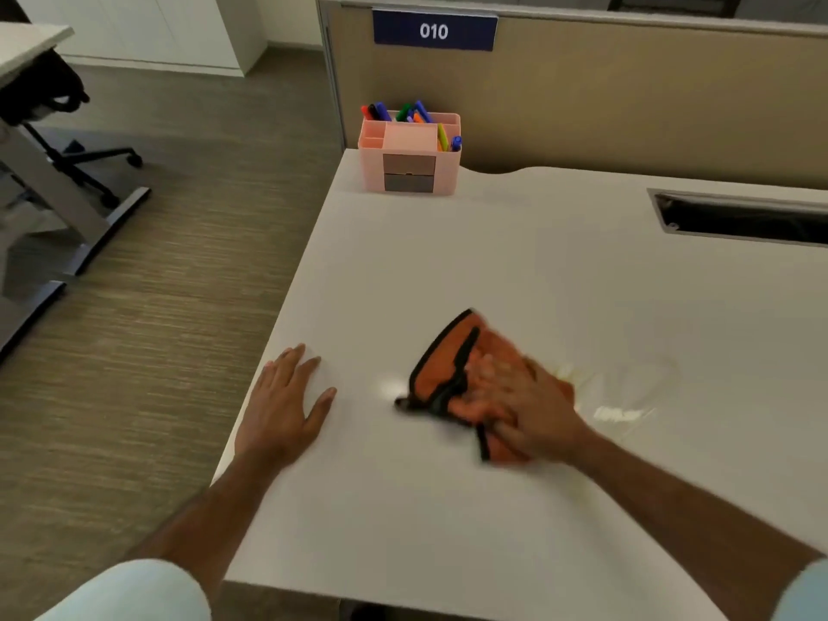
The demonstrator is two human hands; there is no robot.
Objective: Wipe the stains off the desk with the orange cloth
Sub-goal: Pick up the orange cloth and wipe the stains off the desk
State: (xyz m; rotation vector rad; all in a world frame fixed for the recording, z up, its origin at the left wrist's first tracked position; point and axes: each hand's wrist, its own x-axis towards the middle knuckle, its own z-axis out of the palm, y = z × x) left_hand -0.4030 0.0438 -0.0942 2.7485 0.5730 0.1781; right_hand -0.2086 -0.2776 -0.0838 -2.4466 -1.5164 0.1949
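An orange cloth (452, 351) with a black edge lies crumpled on the white desk (448, 262). My right hand (524, 405) presses down on its right part, blurred by motion. Pale yellowish smears (618, 396) show on the desk just right of the cloth. My left hand (282, 405) rests flat, fingers spread, near the desk's left edge, holding nothing.
A pink organiser (410, 159) with coloured markers stands at the desk's far left corner. A beige partition (627, 105) with a "010" sign runs behind. A dark cable slot (739, 217) is cut in the desk at the right. An office chair (67, 127) stands on the floor to the left.
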